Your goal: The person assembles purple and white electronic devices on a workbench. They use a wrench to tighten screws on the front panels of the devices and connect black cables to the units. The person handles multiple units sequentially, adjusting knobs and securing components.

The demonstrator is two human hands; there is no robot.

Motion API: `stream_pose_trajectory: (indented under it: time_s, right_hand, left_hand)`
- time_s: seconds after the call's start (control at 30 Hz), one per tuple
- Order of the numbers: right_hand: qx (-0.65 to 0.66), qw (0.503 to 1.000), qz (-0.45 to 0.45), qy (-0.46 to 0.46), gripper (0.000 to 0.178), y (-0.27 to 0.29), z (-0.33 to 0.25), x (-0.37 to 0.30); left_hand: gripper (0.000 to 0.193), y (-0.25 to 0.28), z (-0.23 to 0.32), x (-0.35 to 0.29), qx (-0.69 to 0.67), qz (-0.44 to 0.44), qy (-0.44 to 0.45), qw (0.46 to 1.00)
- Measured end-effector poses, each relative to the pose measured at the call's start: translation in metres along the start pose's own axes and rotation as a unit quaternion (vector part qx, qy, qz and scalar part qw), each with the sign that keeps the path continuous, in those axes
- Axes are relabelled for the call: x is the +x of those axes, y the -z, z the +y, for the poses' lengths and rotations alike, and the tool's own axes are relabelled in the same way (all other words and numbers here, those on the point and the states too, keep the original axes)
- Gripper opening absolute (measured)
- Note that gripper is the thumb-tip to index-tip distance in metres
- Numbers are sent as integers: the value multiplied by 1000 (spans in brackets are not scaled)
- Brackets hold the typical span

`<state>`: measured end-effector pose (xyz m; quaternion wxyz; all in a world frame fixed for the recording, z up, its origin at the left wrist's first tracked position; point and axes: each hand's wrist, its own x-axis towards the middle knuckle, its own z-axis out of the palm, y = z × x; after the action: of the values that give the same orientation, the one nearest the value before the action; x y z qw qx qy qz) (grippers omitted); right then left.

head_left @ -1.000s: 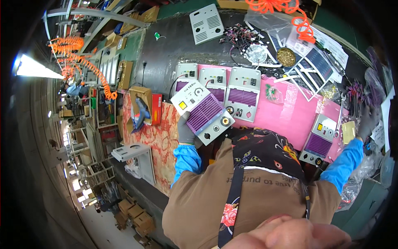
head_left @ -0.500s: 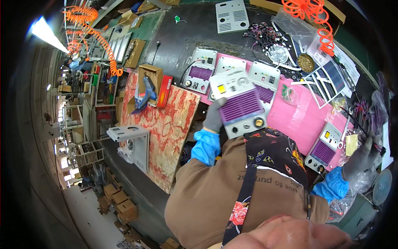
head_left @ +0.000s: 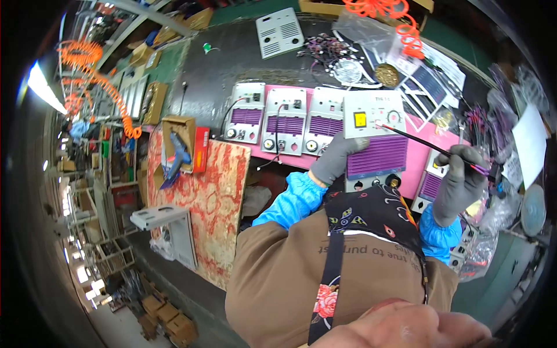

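My left hand (head_left: pixel 335 158), in a grey glove, grips the left edge of a white front panel (head_left: pixel 378 158) with purple louvres, a yellow switch and a round dial. The panel stands tilted in front of my apron. My right hand (head_left: pixel 461 184), also gloved, is closed on a thin black wire lead (head_left: pixel 409 136) with coloured wire ends. One end of the lead reaches the panel's face near the switch; whether it touches is not clear. Beyond my left hand stand several similar panels (head_left: pixel 278 123), some with black wires hanging on them. Another panel (head_left: pixel 430 184) lies partly behind my right hand.
A pink mat (head_left: pixel 413 171) lies under the panels. Bundled wires (head_left: pixel 331 53), a bowl of brass-coloured parts (head_left: pixel 387 75) and plastic bags are at the back and right. At left are a red-stained board (head_left: pixel 214 203), a box holding a blue tool (head_left: pixel 178 152), and a grey metal bracket (head_left: pixel 168 217).
My right hand has come in from the far right with the wire lead, up to the panel. The panel, in my left hand, has turned more upright and shifted right. The whole view has shifted.
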<state>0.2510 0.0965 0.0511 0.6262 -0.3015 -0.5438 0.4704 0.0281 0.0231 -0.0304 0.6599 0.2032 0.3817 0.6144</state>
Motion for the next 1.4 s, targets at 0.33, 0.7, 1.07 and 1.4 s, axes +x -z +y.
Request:
stream_pose_trajectory:
  time_s: [0.33,0.7,1.07,1.4]
  right_hand:
    - [-22,999,-10,28,29,-11,-16,-15]
    - [-34,965,-33,-257,22,-37,51,-19]
    - [-79,953,-30,-291,33,-15,67,-24]
    - [-178,949,-259,-20,41,6,51,36]
  left_hand:
    - [53,-13,5,-5,64,-12,13,998]
    - [60,-32,6,-11,63,-56,-14,996]
    - [59,-26,7,4,68,-121,98,985]
    - [55,-31,7,8,108,-141,104,979]
